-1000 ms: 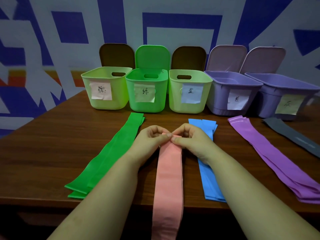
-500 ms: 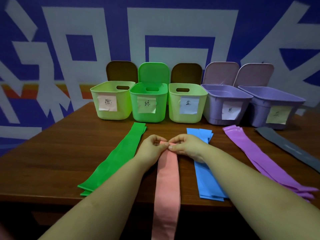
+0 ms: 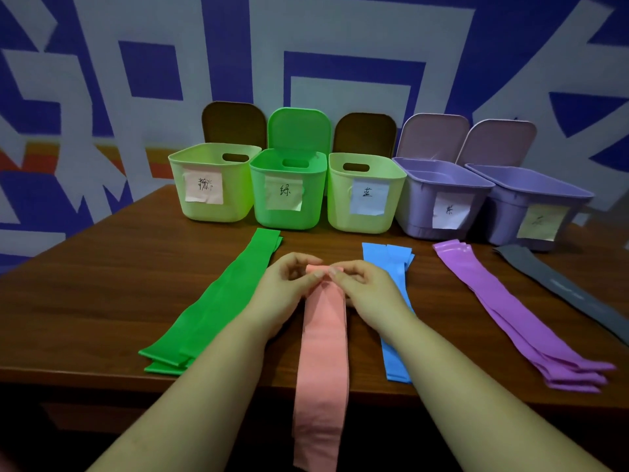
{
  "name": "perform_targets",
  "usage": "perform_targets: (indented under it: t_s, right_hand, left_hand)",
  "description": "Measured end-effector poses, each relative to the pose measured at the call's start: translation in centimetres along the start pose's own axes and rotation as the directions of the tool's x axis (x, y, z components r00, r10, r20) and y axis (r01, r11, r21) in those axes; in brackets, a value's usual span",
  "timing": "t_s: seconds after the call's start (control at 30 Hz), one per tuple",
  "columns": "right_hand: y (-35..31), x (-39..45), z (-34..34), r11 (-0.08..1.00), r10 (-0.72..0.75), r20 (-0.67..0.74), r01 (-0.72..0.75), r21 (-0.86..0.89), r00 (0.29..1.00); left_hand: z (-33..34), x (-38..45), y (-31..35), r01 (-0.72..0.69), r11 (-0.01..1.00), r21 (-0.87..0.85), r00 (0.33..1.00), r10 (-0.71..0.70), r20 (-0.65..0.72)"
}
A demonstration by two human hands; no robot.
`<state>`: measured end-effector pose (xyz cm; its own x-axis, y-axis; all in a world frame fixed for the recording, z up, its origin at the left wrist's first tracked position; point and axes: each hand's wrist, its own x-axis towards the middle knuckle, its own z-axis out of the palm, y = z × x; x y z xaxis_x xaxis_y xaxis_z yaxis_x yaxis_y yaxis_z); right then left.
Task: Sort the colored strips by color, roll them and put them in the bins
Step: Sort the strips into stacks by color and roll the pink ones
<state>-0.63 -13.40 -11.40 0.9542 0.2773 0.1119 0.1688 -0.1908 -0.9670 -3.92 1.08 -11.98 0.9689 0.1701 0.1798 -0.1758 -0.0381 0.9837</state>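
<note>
Where the left hand (image 3: 286,287) and right hand (image 3: 366,289) meet, both sets of fingertips are pinched together on the far end of the pink strip (image 3: 323,356), which is curled into a first small turn there. It lies between the green strips (image 3: 218,308) and the blue strips (image 3: 396,315), its near end hanging limp over the table (image 3: 102,301) edge. That drape suggests a thin, soft, very light band, probably stretchy and a little grippy; it should roll best held at both side edges of the curl, kept snug so the coil does not spring open. Purple strips (image 3: 503,308) and a grey strip (image 3: 558,287) lie further right. Beyond stand five open bins, the pink-labelled bin (image 3: 211,189) at far left
</note>
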Motion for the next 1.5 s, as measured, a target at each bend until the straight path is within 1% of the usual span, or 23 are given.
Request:
perform_targets:
  t_s: [0.1,0.2,0.4,0.5,0.6,0.7,0.9,1.03,1.13,1.2,1.3,1.5]
  right_hand:
    - [0.5,-0.6,0.1,0.997,-0.059,-0.071,0.063,0.048,0.996]
    - [0.8,-0.7,0.0,0.993,-0.104,-0.076,0.109,0.054,0.992]
    - [0.8,-0.7,-0.1,0.988,-0.063,-0.033,0.067,0.139,0.997]
    - [0.7,-0.8,-0.3,0.977,-0.042,-0.012,0.044,0.209,0.999]
    - [0.5,-0.9,-0.4,0.971,-0.032,-0.013,0.035,0.238,0.999]
    - [0.4,-1.1,-0.6,0.975,-0.04,-0.022,0.044,0.216,0.999]
    - [0.2,-1.2,-0.8,0.973,-0.061,-0.016,0.063,0.22,0.998]
    - [0.3,-1.3,-0.8,0.974,-0.068,0.003,0.065,0.218,0.998]
    - [0.1,-1.4,-0.9,0.972,-0.055,0.025,0.048,0.23,0.998]
    - [0.1,-1.4,-0.9,0.979,-0.046,0.034,0.038,0.2,0.998]
    - [0.1,-1.5,-0.7,0.985,-0.043,0.046,0.035,0.168,0.998]
    - [0.1,-1.4,-0.9,0.975,-0.042,0.054,0.029,0.22,0.998]
  left_hand:
    - [-0.2,-0.4,0.1,0.02,1.0,-0.021,0.998,-0.018,0.057]
    - [-0.5,-0.5,-0.1,0.037,0.997,-0.07,0.998,-0.032,0.063]
    - [-0.5,-0.6,0.2,0.061,0.99,-0.129,0.995,-0.051,0.081]
    - [-0.4,-0.6,0.3,0.1,0.979,-0.178,0.99,-0.081,0.113]
    - [-0.3,-0.6,0.4,0.14,0.981,-0.138,0.983,-0.121,0.134]
    - [-0.3,-0.7,0.6,0.15,0.984,-0.097,0.977,-0.132,0.165]
    - [-0.3,-0.8,1.0,0.172,0.968,-0.183,0.974,-0.14,0.177]
    - [-0.4,-0.7,0.7,0.184,0.969,-0.162,0.976,-0.16,0.151]
    - [-0.5,-0.6,0.6,0.212,0.954,-0.213,0.971,-0.181,0.156]
    - [-0.5,-0.7,0.8,0.214,0.946,-0.242,0.97,-0.176,0.168]
    - [-0.5,-0.9,1.0,0.208,0.948,-0.243,0.97,-0.167,0.179]
    - [-0.6,-0.9,1.1,0.207,0.947,-0.244,0.967,-0.159,0.199]
